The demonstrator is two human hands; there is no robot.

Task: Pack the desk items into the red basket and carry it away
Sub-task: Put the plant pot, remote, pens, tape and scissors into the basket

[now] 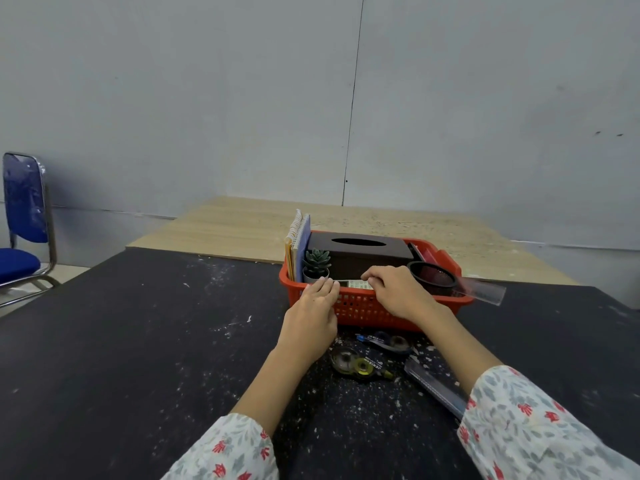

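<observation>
Flat item [353, 284] pinched by right hand [394, 292] fingers at red basket [363, 306] near rim; left hand [313, 313] laid flat, fingers together. Best lowered level, clear of plant [317, 263].

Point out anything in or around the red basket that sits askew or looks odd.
The clear ruler lies across the red basket rim at its right corner, one end jutting out past the edge. White specks litter the black tabletop. Two correction tape dispensers and another ruler remain unpacked.
</observation>
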